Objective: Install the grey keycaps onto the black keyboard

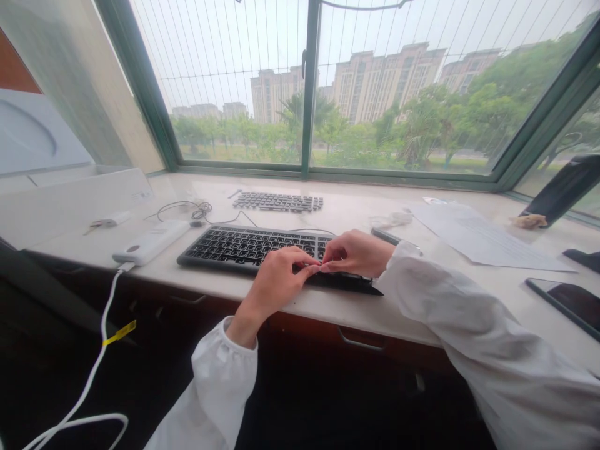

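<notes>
A black computer keyboard (225, 247) lies along the front of the counter, and much of it shows bare key sockets without caps. My left hand (285, 275) is over its front edge, right of the middle, thumb and forefinger pinched together. My right hand (359, 253) comes in from the right and pinches at the same spot, so the fingertips of both hands meet. Whatever is between them is hidden or too small to make out. Behind the keyboard, loose black keycaps (279, 202) are laid out in rows like a keyboard. My hands cover the keyboard's right part.
At left are a white power strip (152, 242), a coiled black cable (201, 211) and a white box (70, 203). A white cord (105, 331) hangs off the counter edge. Paper sheets (482, 234), a phone (567, 303) and a crumpled brown piece (529, 221) lie at right.
</notes>
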`<action>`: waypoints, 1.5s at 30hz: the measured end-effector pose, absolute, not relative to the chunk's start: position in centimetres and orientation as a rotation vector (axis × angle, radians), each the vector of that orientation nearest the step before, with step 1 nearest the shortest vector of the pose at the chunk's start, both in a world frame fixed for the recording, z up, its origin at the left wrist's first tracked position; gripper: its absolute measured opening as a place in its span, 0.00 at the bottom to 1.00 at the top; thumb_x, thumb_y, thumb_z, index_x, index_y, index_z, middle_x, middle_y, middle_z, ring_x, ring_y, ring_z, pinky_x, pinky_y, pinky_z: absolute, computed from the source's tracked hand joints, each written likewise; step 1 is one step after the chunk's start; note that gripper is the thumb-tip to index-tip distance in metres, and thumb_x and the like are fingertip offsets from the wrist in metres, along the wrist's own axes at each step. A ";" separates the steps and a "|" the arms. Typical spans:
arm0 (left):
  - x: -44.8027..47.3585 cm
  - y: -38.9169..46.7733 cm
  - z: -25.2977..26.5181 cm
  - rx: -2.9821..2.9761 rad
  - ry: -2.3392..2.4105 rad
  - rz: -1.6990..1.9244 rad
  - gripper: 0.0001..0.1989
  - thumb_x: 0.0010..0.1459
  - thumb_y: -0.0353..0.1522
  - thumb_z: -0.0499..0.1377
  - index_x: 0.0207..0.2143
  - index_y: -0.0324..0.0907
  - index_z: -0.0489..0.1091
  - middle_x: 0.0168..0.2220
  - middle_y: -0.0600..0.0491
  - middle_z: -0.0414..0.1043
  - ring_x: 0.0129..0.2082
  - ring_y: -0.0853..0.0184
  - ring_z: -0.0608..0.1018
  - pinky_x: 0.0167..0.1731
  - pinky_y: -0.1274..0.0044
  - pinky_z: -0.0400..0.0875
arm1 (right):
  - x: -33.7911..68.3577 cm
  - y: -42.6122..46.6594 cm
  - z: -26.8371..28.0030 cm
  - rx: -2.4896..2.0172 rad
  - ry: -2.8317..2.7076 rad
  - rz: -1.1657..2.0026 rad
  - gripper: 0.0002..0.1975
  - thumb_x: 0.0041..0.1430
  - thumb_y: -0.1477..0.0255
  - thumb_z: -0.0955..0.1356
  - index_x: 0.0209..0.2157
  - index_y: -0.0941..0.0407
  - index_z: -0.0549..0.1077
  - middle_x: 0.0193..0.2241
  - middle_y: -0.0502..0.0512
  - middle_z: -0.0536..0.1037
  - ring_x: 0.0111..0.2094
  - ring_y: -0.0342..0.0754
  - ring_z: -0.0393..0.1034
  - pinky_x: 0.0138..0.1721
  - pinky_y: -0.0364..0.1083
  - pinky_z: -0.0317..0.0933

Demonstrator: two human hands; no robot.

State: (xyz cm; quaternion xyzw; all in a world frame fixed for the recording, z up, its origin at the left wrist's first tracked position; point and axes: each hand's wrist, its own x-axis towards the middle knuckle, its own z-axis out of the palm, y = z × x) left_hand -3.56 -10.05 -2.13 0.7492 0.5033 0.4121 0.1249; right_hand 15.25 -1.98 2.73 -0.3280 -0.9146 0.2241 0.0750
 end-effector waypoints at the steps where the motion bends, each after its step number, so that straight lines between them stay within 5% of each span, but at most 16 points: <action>1: -3.6 -10.0 -2.2 2.180 1.456 1.209 0.06 0.57 0.33 0.61 0.35 0.48 0.79 0.36 0.57 0.78 0.37 0.68 0.78 0.39 0.77 0.69 | 15.2 -2.0 2.7 -0.996 -2.733 0.705 0.15 0.50 0.60 0.70 0.30 0.58 0.79 0.22 0.50 0.76 0.24 0.40 0.63 0.26 0.41 0.54; 14: -3.2 -10.5 -2.3 2.343 1.423 1.249 0.08 0.58 0.30 0.59 0.34 0.46 0.79 0.36 0.54 0.78 0.37 0.66 0.77 0.42 0.73 0.70 | 15.0 -1.2 1.9 -1.064 -2.553 1.177 0.19 0.43 0.57 0.72 0.27 0.60 0.74 0.22 0.51 0.73 0.25 0.42 0.62 0.26 0.42 0.54; 34: -2.7 -11.8 -2.5 2.597 1.625 1.102 0.09 0.60 0.31 0.57 0.33 0.48 0.78 0.38 0.55 0.78 0.39 0.64 0.73 0.45 0.65 0.62 | 14.3 -0.9 2.4 -1.211 -2.701 0.905 0.15 0.46 0.60 0.72 0.27 0.59 0.75 0.22 0.47 0.69 0.26 0.41 0.58 0.27 0.43 0.51; 45: -2.9 -11.6 -2.9 2.488 1.510 1.148 0.11 0.60 0.30 0.56 0.37 0.47 0.79 0.39 0.54 0.77 0.36 0.68 0.76 0.41 0.74 0.70 | 14.5 0.1 1.8 -1.216 -2.658 1.070 0.20 0.39 0.56 0.75 0.26 0.59 0.74 0.21 0.47 0.69 0.26 0.41 0.58 0.28 0.42 0.51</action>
